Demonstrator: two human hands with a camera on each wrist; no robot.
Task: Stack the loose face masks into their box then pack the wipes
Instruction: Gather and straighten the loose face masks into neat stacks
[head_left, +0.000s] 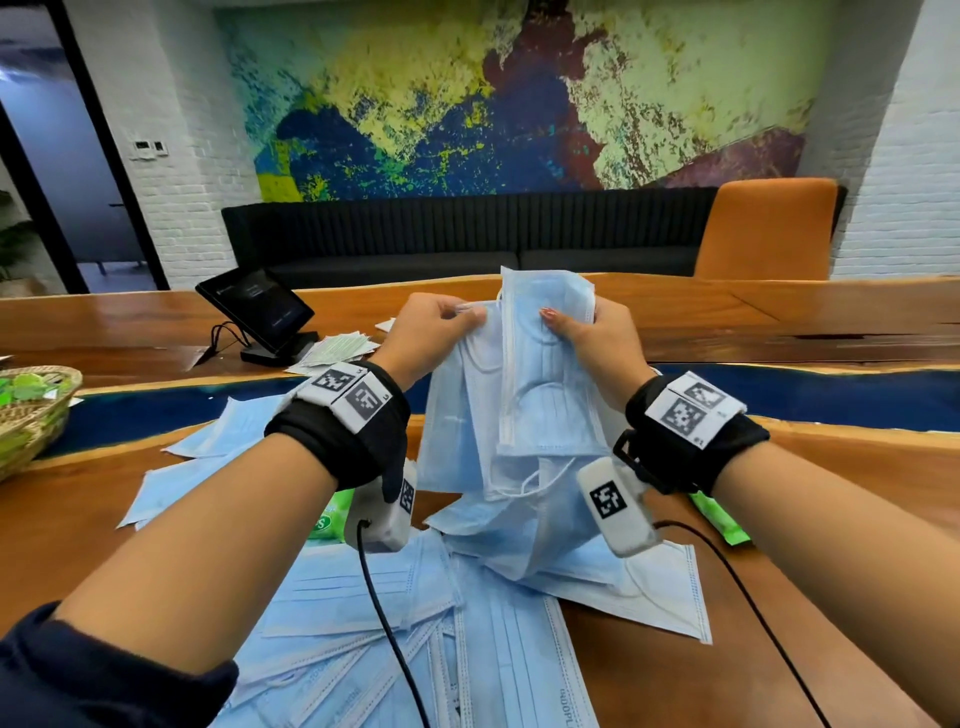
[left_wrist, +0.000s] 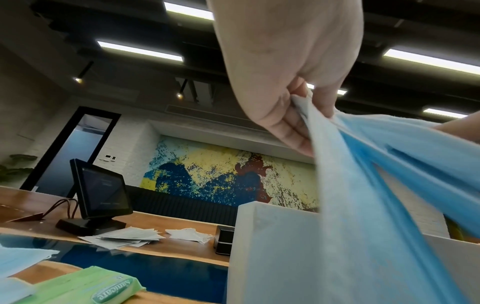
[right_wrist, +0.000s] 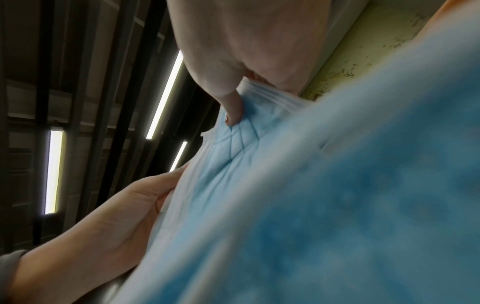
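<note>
Wooden worktop (head_left: 779, 322) w/ blue resin strip across. Loose face masks (head_left: 363, 613) piled at near edge, more toward left edge. White box (left_wrist: 272, 246) stands behind the held bunch, seen in left wrist view only. Green wipes pack (left_wrist: 85, 288) lies near masks. Bunch of masks (head_left: 524, 410) held above pile: left hand (head_left: 431, 332) pinches upper left edge, right hand (head_left: 592, 338) grips upper right, hands apart.
</note>
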